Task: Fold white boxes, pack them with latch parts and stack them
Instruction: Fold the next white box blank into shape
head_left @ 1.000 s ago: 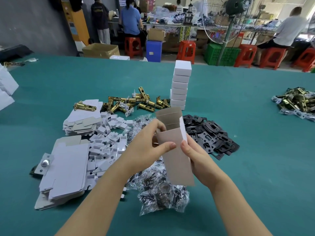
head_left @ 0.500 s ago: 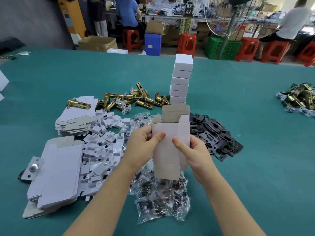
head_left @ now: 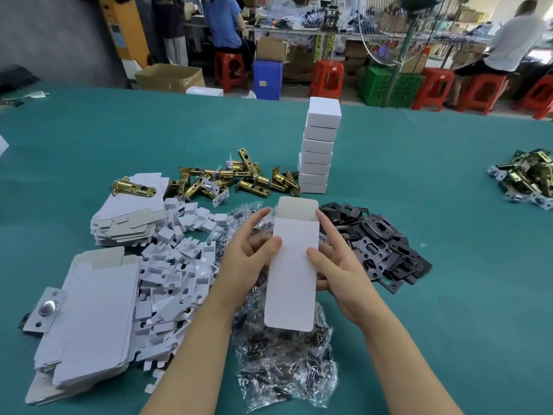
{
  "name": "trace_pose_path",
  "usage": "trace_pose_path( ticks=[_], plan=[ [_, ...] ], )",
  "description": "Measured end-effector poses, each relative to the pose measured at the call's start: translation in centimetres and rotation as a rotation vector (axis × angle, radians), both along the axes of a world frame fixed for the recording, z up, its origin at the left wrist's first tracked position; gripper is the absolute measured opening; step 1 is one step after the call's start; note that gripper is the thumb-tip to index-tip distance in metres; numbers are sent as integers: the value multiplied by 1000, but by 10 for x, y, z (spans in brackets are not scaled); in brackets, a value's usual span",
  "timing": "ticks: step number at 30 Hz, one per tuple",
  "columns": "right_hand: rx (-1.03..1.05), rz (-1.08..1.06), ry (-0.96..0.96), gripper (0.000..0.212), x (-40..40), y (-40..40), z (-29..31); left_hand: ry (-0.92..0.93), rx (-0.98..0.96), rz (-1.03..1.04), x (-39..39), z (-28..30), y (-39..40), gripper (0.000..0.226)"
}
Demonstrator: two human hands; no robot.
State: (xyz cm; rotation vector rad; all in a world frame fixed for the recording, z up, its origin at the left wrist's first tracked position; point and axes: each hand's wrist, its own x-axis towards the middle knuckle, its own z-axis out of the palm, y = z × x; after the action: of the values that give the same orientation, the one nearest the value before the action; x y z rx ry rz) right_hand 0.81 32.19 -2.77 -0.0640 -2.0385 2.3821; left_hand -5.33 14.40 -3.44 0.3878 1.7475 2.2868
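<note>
Here the white box (head_left: 291, 274) is held upright above the green worktop (head_left: 419, 339), between both hands, its far end open with the grey flap (head_left: 296, 207) standing up. The left hand (head_left: 248, 259) grips the box's left edge, thumb on the front face, fingers behind. The right hand (head_left: 335, 265) grips the right edge the same way. Beneath lie clear bags of screws (head_left: 284, 363). Flat box blanks (head_left: 89, 324) sit to the left, brass latches (head_left: 227, 181) and a stack of finished boxes (head_left: 318, 151) beyond, black plates (head_left: 380, 244) to the right
</note>
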Motion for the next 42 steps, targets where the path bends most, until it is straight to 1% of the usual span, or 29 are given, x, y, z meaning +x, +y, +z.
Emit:
trace_pose_path(
  ticks=[3, 6, 8, 11, 14, 16, 19, 22, 25, 27, 29, 31, 33, 34, 35, 36, 38, 39, 40, 42],
  plan=[
    [3, 43, -12, 54, -1, 7, -3, 52, -35, -33, -1, -4, -3, 60],
    [-23, 79, -18, 48, 0, 11, -5, 106, -73, -68, -2, -6, -6, 59],
    [-33, 97, -28, 46, 0, 12, -5, 107, -86, -80, -1, -9, -8, 54],
    [-38, 107, -31, 42, 1, 11, -7, 111, -124, -35, 0, -12, -11, 38],
    [-25, 60, -24, 40, 1, 6, -10, 99, -164, -3, -1, -15, -13, 25],
    [-20, 10, -14, 38, 1, 3, -14, 82, -195, -6, -1, -18, -14, 24],
    [-76, -82, -13, 40, 3, -2, -26, 66, -216, -7, -1, -22, -13, 21],
    [-158, -116, -1, 42, 6, -5, -37, 74, -239, -4, -1, -24, -12, 25],
    [-160, -154, 29, 39, 6, -6, -39, 73, -235, 14, -1, -25, -10, 27],
    [-181, -161, 36, 41, 5, -5, -40, 58, -227, 30, -2, -27, -9, 35],
    [-196, -150, 21, 49, 5, -6, -40, 74, -244, 31, -4, -28, -10, 43],
    [-190, -130, 11, 50, 7, -6, -40, 117, -268, 11, -4, -29, -11, 39],
    [-171, -119, 12, 37, 8, -6, -38, 141, -301, -13, -4, -27, -12, 22],
    [-157, -115, 11, 31, 9, -6, -38, 129, -306, -23, -2, -26, -13, 17],
    [-139, -110, 8, 27, 10, -5, -38, 109, -307, -34, -1, -24, -13, 22],
    [-115, -104, 2, 25, 11, -5, -38, 88, -308, -55, 1, -22, -13, 33],
    [-66, -98, -9, 25, 12, -7, -39, 74, -343, -113, 2, -19, -13, 49],
    [-45, -98, -3, 24, 12, -8, -39, 69, -365, -142, 3, -18, -13, 50],
    [-24, -98, 15, 22, 12, -10, -39, 52, -377, -168, 5, -18, -12, 46],
    [21, -103, 74, 19, 12, -12, -39, 26, -389, -223, 6, -16, -10, 29]
  ],
)
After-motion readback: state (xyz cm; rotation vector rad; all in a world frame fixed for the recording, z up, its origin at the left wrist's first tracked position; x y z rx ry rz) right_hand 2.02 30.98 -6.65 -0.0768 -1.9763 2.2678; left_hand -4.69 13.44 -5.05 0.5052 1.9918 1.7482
